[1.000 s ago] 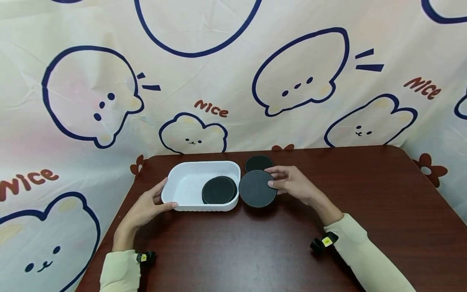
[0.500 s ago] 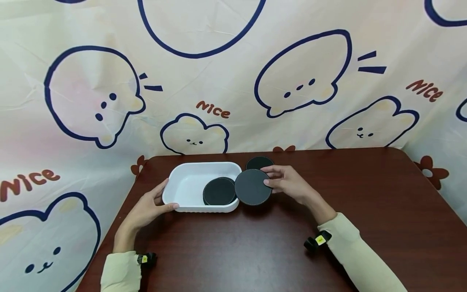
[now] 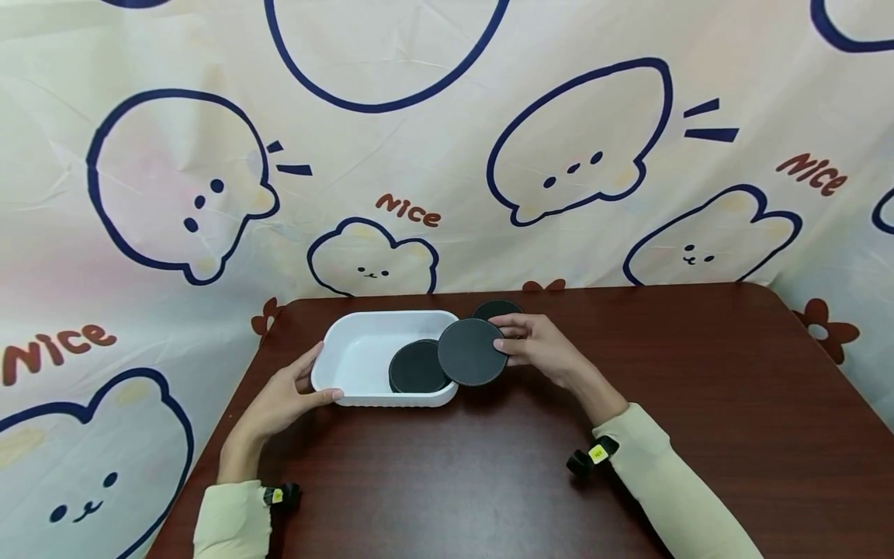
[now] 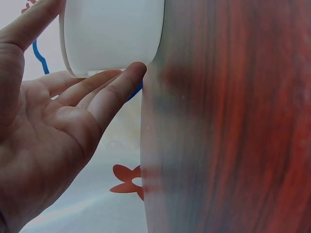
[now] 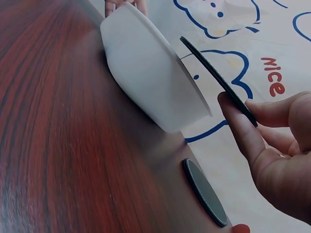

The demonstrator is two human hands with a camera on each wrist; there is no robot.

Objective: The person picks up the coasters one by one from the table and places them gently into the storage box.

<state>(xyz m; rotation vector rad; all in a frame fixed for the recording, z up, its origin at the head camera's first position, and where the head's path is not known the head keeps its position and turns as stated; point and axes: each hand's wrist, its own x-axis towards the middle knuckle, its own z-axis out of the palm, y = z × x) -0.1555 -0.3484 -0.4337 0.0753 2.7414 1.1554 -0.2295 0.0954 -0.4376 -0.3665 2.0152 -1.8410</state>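
A white oblong tub (image 3: 356,357) stands near the table's far edge, with dark round coasters (image 3: 417,369) lying in its right end. At its left end my left hand (image 3: 282,396) holds the tub, thumb on the front rim and fingers round the side; the left wrist view shows the fingertips against its outer wall (image 4: 114,34). My right hand (image 3: 541,349) pinches another dark coaster (image 3: 471,353) between thumb and fingers. In the right wrist view this coaster (image 5: 218,80) is tilted, raised above the tub's rim. Behind it one more coaster (image 3: 497,309) lies on the table, partly hidden.
The dark reddish-brown wooden table (image 3: 447,481) fills the foreground and ends just behind the tub. A cream cloth (image 3: 461,155) printed with bear outlines hangs behind it. Both wrists carry small black cameras (image 3: 282,497).
My right hand has moved left with the pinched coaster, which has gone from beside the tub to over its right rim. The left hand and tub have stayed in place.
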